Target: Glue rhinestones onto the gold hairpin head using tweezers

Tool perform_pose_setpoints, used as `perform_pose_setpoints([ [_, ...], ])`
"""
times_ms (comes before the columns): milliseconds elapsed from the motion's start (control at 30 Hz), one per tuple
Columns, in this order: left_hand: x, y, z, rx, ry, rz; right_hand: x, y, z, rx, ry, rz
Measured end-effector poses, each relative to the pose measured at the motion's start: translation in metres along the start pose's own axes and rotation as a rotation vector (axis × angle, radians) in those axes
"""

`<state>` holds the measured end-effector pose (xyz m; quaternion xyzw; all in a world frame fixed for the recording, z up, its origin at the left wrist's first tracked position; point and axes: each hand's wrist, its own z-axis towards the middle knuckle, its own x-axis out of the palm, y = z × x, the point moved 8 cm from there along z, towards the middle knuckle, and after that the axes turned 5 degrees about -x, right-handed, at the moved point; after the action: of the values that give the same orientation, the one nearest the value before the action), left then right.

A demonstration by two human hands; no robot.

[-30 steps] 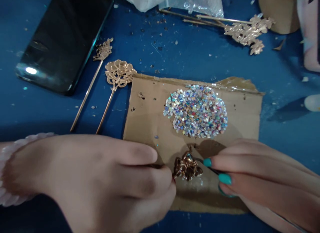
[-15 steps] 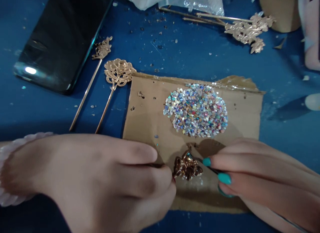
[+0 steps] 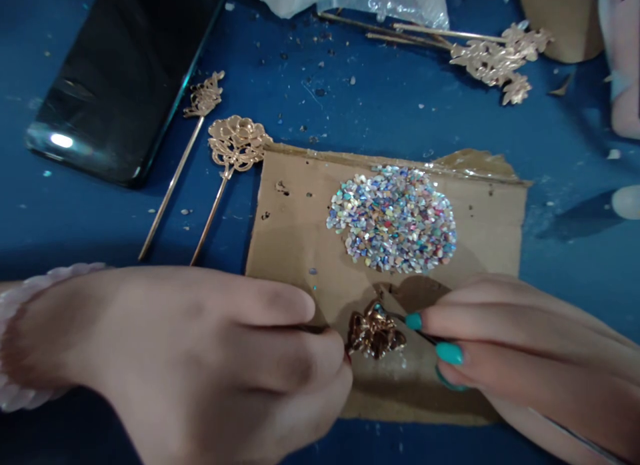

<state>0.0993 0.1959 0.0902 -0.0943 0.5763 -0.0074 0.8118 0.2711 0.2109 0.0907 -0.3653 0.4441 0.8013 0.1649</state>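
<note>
Work at a small flower ornament over cardboard, seen from the head. The ornament lies low on the cardboard, between the two hands and just on the near side of the heap of chips. The left hand meets its left edge; that grip is narrow, thumb and curled fingers pressed together, apparently on the ornament's stem, which they hide. The right hand holds a thin dark tool between green-nailed fingers, its tip at the top petal, where a bluish speck shows. Whether the tip touches the speck cannot be told.

Handling: contact at so small a petal is best made lightly and at a low slant, with the side of the right hand braced and the left grip firm enough to prevent rolling. A hard push would probably tip the ornament.

Orientation: the petals open upward toward the viewer. One points away, toward the chips; another points right. The flower is nearly as broad as long, so its own long axis is unclear; with the stem covered, the whole piece's axis cannot be read.
</note>
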Motion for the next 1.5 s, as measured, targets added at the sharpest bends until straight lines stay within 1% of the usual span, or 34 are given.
perform_pose_setpoints([
  [100,-0.001,0.000,0.002,-0.005,-0.008,-0.017,-0.007,-0.008,-0.004,0.166,-0.156,0.033],
  [133,-0.001,0.000,0.002,-0.004,-0.012,-0.023,-0.007,-0.009,-0.005,0.213,-0.182,0.043],
  [200,-0.001,0.001,0.003,-0.005,-0.010,-0.022,-0.007,-0.007,-0.006,0.246,-0.221,0.048],
  [333,0.002,0.000,0.002,0.004,0.022,0.002,-0.006,-0.004,-0.004,0.253,-0.252,0.049],
  [533,-0.002,0.002,0.004,-0.001,-0.027,-0.060,-0.006,-0.005,-0.006,0.288,-0.279,0.040],
  [700,-0.003,0.003,0.004,0.009,-0.044,-0.107,-0.007,-0.004,-0.007,0.312,-0.319,0.033],
  [900,0.002,0.000,0.000,0.001,-0.014,-0.053,-0.006,-0.002,-0.008,0.259,-0.299,0.048],
  [1000,0.003,0.000,-0.001,-0.004,-0.018,-0.044,-0.008,-0.004,-0.009,0.242,-0.272,0.065],
  [1200,0.003,0.000,-0.001,0.001,-0.018,-0.047,-0.009,-0.002,-0.007,0.117,-0.189,0.119],
  [1267,0.002,0.000,-0.001,0.005,-0.019,-0.039,-0.008,-0.004,-0.009,0.121,-0.180,0.128],
  [1400,0.000,0.000,0.000,-0.001,-0.033,-0.071,-0.007,-0.009,-0.017,0.203,-0.192,0.124],
  [1500,-0.003,0.001,0.002,-0.001,-0.047,-0.096,-0.007,-0.006,-0.018,0.199,-0.213,0.107],
])
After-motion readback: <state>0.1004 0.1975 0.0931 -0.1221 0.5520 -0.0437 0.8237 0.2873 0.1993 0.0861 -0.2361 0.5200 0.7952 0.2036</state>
